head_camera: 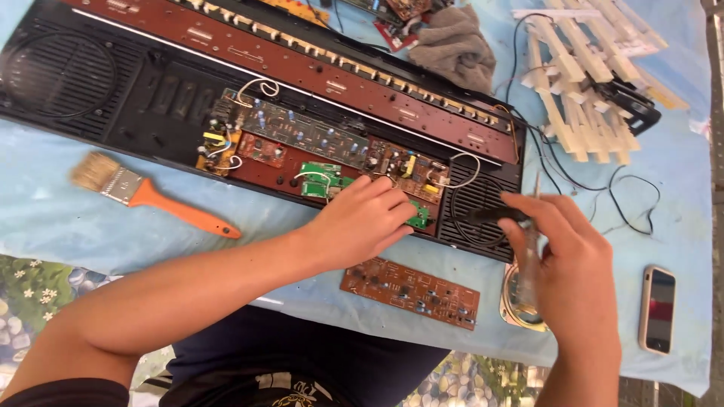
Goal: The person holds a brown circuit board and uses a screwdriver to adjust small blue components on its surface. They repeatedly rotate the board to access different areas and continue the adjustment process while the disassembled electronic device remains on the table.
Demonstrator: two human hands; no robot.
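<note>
The left hand (362,222) rests at the centre of the frame, palm down, its fingertips (400,197) pressed onto the right end of the populated circuit board (332,154) that sits inside the opened black keyboard case (151,98); it clutches nothing, only pins the board, just beside a small green module (420,217) that peeks out at the knuckles. The right hand (566,264) hovers at the lower right, curled around a slim screwdriver (532,249) with a clear handle, its dark upper part pinched between thumb and forefinger over the round speaker grille (475,211) at the case's right end. The tool stands nearly upright in the picture, its tip too thin to make out with certainty. The board's long axis runs from upper left to lower right, following the case, so the pinned end lies just left of the tool; the right hand is the nearer one to that end, and the two hands are close but apart. A loose brown circuit board (411,292) lies on the pale blue cloth (45,218) below the left hand. An orange-handled paintbrush (151,196) lies at the left, a stack of removed white keys (581,83) at the upper right, a grey rag (452,45) at the top, and a phone (658,309) at the right edge.
</note>
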